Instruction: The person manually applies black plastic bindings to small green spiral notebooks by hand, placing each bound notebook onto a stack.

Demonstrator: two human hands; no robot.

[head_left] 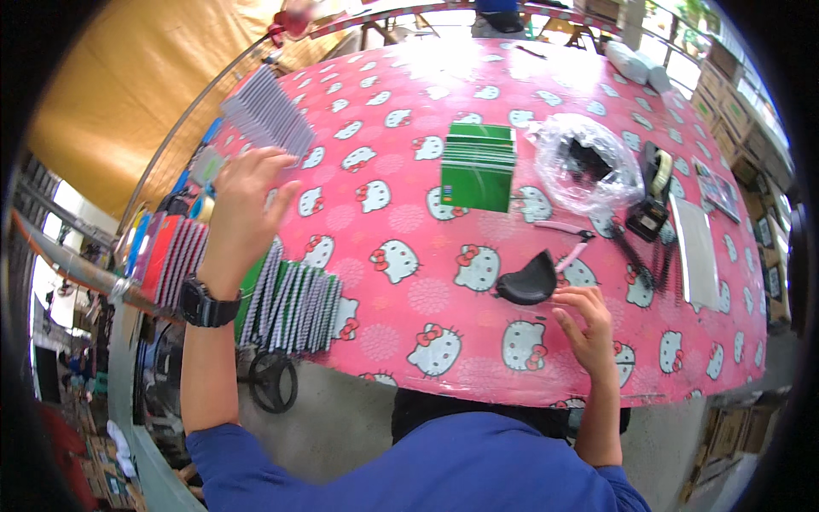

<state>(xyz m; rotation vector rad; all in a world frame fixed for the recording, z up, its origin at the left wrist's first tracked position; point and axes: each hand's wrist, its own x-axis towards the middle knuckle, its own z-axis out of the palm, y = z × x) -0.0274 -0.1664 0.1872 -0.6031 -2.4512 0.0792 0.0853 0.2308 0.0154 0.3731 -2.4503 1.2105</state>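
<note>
My left hand (249,205) reaches over the table's left side, fingers stretched and thumb apart, nothing visible in it. Its fingertips are close to a leaning stack of spiral-bound notebooks (269,113); whether they touch I cannot tell. Below that wrist, which wears a black watch (209,305), lie green spiral notebooks (299,309) in a row. My right hand (589,328) rests near the front edge, its fingers loosely bent and apart from the thumb. Just beyond it lie a black curved, cup-like object (527,280) and pink-handled pliers (573,247).
A block of green booklets (476,183) stands mid-table. Right of it are a clear plastic bag (618,183) with black contents, a tape dispenser (650,209), black spiral coils (633,256) and a white sheet (695,256). Red notebooks (171,256) sit at the left edge.
</note>
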